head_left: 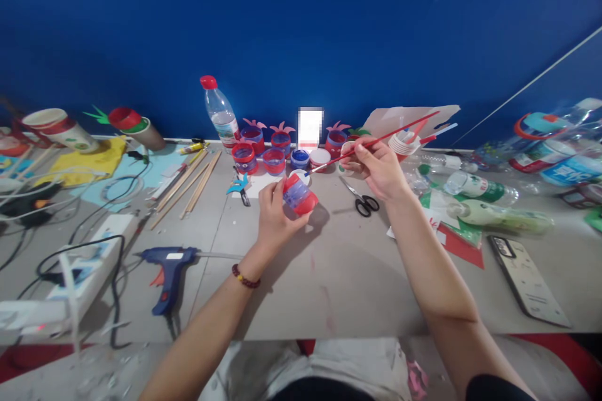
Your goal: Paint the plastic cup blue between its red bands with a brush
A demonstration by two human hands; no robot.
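My left hand [277, 216] is wrapped round a small cup painted red and blue [297, 194], tilted over on its side above the table. In my right hand [374, 166] is a thin paintbrush with a red handle [395, 130], pinched between the fingers. Its bristle end points left and down, just above the painted cup and near a white round lid [300, 177]. Behind the cup stand an open jar of blue paint [300, 158] and a white-topped jar [320, 159]. Several more red and blue cups [244, 158] are grouped at the back.
Black-handled scissors [364, 202] lie beside my right hand. A blue hot glue gun [170, 266] and a white power strip [96, 263] with cables are at left, near wooden sticks [188, 185]. A capped bottle [220, 114] stands behind. Plastic bottles [482, 188] and a phone [527, 279] lie right.
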